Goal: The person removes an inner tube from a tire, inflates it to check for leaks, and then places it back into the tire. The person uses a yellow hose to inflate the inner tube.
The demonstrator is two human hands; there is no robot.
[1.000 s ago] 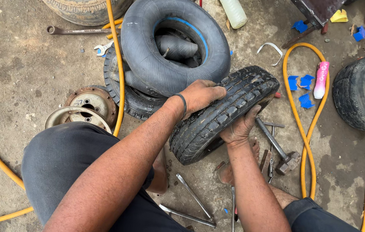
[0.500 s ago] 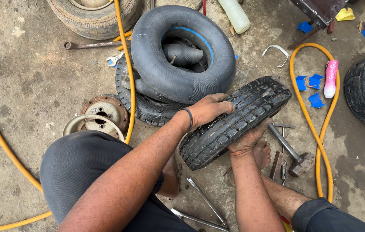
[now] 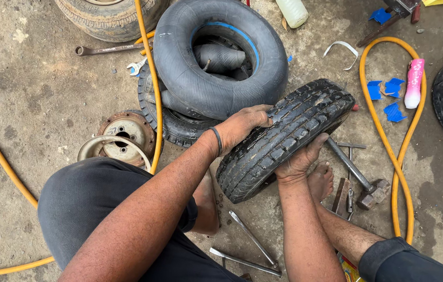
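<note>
Both hands are on the small black tyre (image 3: 284,138), upright on the floor before the inner tube (image 3: 216,57), left hand (image 3: 242,124) clasping its top, right hand (image 3: 300,159) cupping below — best gripped firmly, steadied against that foot (image 3: 320,180).
</note>
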